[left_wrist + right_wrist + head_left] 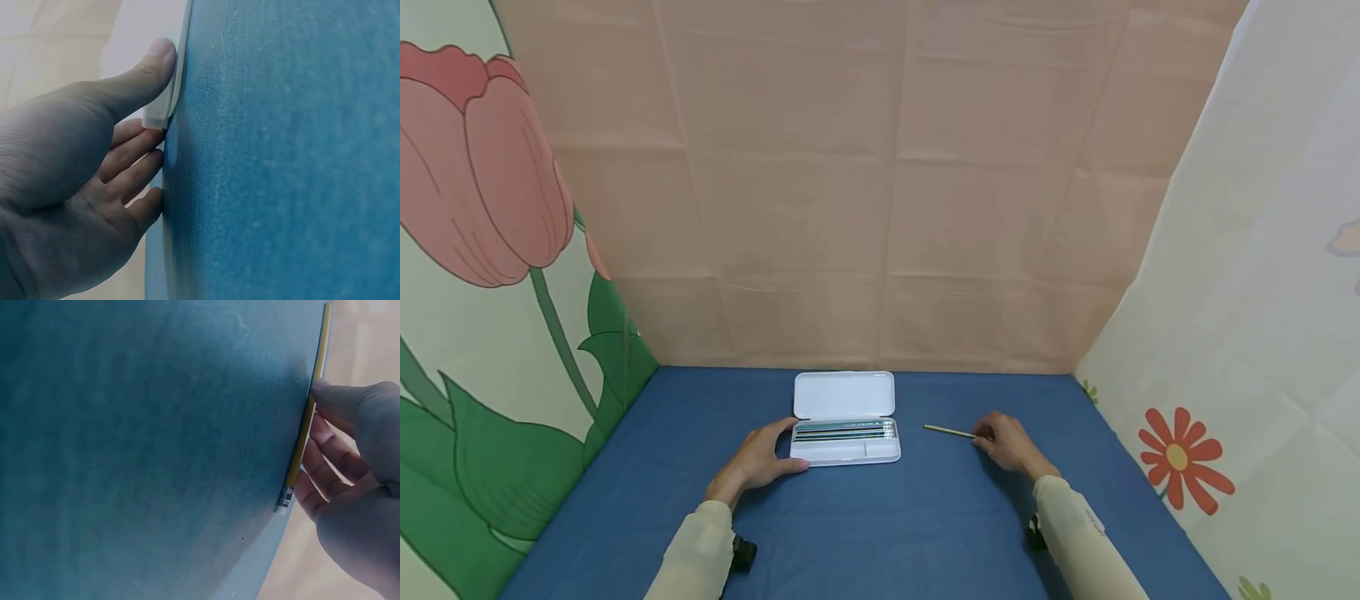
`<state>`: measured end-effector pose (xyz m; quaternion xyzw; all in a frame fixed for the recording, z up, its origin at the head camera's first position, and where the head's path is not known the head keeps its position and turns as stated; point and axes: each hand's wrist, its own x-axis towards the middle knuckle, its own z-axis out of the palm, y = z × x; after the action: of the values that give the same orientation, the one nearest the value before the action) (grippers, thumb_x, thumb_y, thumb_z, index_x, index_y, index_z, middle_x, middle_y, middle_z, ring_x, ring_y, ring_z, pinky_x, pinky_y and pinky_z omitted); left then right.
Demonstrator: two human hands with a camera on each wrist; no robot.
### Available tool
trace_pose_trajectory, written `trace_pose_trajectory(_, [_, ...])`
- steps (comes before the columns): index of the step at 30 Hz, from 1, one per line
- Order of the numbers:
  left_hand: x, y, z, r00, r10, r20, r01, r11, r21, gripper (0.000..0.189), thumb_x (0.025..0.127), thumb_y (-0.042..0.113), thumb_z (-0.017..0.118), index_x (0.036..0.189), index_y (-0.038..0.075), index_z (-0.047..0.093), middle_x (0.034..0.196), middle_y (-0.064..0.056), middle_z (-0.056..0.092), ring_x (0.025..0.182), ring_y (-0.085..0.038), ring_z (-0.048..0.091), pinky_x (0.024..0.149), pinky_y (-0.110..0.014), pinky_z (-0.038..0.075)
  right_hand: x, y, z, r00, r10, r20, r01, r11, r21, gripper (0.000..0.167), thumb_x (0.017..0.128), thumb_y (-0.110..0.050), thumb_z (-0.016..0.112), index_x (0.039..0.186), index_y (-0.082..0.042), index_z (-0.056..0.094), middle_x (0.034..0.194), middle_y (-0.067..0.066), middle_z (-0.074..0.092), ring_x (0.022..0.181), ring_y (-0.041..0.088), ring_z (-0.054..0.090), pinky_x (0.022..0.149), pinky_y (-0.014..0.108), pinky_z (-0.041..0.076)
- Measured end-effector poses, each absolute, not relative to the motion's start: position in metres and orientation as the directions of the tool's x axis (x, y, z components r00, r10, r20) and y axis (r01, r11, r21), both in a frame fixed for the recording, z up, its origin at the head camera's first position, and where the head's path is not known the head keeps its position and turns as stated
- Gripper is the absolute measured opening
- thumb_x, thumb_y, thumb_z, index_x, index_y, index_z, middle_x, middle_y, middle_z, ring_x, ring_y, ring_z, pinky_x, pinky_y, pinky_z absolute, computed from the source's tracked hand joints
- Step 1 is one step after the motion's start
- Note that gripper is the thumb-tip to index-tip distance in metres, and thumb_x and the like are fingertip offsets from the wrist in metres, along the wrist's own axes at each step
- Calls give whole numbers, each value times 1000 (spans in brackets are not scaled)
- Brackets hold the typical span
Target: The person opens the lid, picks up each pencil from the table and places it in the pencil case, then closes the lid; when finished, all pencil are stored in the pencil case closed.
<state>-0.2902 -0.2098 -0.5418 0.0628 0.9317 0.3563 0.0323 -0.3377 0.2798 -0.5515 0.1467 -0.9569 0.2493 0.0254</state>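
Observation:
A white pencil case (846, 452) lies on the blue cloth with its lid (844, 395) folded back. Several pencils (844, 431) lie side by side in its rear compartment. My left hand (762, 457) holds the case by its left end, thumb (159, 59) along the front edge and fingers round toward the back. To the right of the case, my right hand (1004, 442) pinches a yellow pencil (947, 430) between thumb and fingertips. In the right wrist view its white eraser end (283, 501) shows below the fingers, and the pencil is close over the cloth.
A blue cloth (865, 533) covers the table. Behind it hangs a tan sheet (880, 208). Printed wall coverings stand at both sides, one with a pink tulip (482, 167), the other with a red flower (1180, 458).

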Motion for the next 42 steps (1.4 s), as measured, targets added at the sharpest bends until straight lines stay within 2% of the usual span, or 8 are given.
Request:
trace_pose_trajectory(8, [-290,-210,-542,-990,140,-11,97,738,668,91,93,34,96,167,6,52,173,-28,50,163,-56,44,130,-78,38,-336,278,-549,-958,-263,111,-285,844,-455,6,108,-11,77,109,-12,82,112,6,76,96,18,69,83,43,63])
trace_pose_trajectory(14, [-289,-209,-541,-990,140,-11,97,737,669,91,93,33,96,167,6,52,173,-28,51,162,-57,45,130,-78,38,-336,278,-549,-957,-268,107,-286,839,-463,7,108,-8,75,107,-10,82,106,4,75,88,13,64,77,37,58])
trace_pose_trajectory(31, [-290,-210,-543,-990,138,-13,93,733,674,92,92,33,96,168,6,51,173,-28,50,162,-57,44,130,-79,38,-334,279,-550,-960,-265,86,-274,838,-473,8,110,-8,71,109,-10,79,105,4,73,86,13,62,77,37,56])
trace_pose_trajectory(42, [-288,-209,-541,-989,149,-9,102,725,681,90,93,30,96,167,4,51,173,-29,50,162,-58,44,130,-79,37,-334,267,-537,-935,-323,147,-355,825,-441,8,111,-11,71,112,-10,79,103,2,74,84,9,62,74,32,55])
